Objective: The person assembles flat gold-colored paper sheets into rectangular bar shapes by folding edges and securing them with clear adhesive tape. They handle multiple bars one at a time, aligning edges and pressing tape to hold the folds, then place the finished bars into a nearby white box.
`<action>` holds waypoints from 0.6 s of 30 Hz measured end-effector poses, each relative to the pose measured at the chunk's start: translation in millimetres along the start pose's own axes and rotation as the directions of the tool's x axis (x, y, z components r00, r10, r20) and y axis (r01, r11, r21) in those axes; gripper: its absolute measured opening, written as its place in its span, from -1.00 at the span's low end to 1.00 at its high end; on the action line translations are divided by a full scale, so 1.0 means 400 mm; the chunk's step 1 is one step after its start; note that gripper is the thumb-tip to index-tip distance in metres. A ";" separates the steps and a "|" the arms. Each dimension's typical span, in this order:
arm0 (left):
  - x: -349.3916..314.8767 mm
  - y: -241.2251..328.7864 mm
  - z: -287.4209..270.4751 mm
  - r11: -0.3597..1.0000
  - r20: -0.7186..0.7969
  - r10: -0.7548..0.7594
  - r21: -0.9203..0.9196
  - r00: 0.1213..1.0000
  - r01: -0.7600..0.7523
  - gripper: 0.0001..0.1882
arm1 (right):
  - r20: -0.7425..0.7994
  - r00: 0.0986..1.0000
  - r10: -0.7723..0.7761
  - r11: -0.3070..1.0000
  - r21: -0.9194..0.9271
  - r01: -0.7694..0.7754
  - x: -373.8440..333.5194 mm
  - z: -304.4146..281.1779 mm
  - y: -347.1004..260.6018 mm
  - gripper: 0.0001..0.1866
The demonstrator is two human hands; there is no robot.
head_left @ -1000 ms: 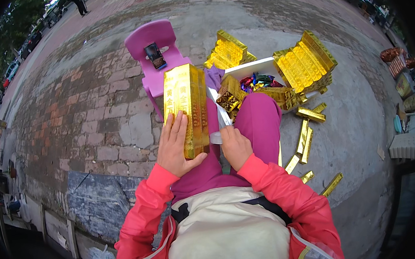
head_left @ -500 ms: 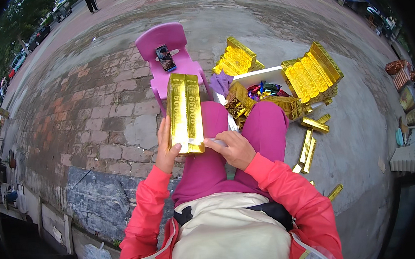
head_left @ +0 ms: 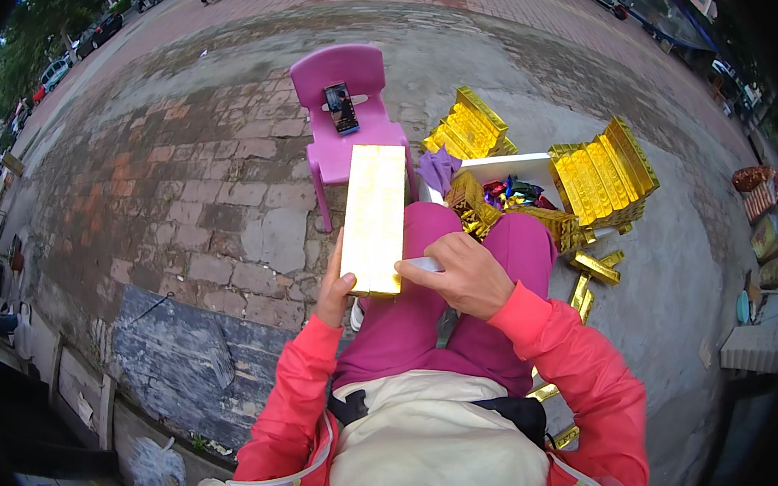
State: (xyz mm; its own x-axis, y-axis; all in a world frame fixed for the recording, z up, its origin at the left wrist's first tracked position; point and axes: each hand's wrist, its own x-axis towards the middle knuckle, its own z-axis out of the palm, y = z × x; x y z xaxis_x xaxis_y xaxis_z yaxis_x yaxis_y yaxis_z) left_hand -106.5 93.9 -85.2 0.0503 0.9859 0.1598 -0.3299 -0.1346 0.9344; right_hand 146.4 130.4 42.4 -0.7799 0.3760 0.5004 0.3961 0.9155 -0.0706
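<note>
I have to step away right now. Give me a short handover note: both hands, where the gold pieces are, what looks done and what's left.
Left hand: holds the long gold block from its left edge, resting on the lap.
Right hand: fingers at the block's near end, touching a small white piece.
Done: two stacks of gold bars stand by the white box.
Left: loose gold bars on the ground at the right.
Phone lies on the pink chair.

Only one view is given — a wide fisheye worn on the head, pointed steeply down and slightly forward. The lap and both forearms are seen close beneath it, entering from the lower edge. The pink chair (head_left: 348, 122) lies just beyond the knees — paving bends away behind it.
</note>
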 end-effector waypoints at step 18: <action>-0.009 0.025 0.048 0.953 -0.119 -0.155 -0.280 0.981 0.116 -0.19 | -0.005 0.986 0.168 0.984 -0.060 -0.168 -0.021 0.028 -0.045 -0.43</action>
State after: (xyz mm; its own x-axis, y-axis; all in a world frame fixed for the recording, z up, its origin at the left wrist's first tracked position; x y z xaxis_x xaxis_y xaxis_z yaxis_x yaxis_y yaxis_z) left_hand -91.9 87.1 -70.4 -0.0118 0.9996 -0.0257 -0.5724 0.0143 0.8199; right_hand 140.3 112.6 29.8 -0.7001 0.5236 0.4856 0.5497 0.8292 -0.1016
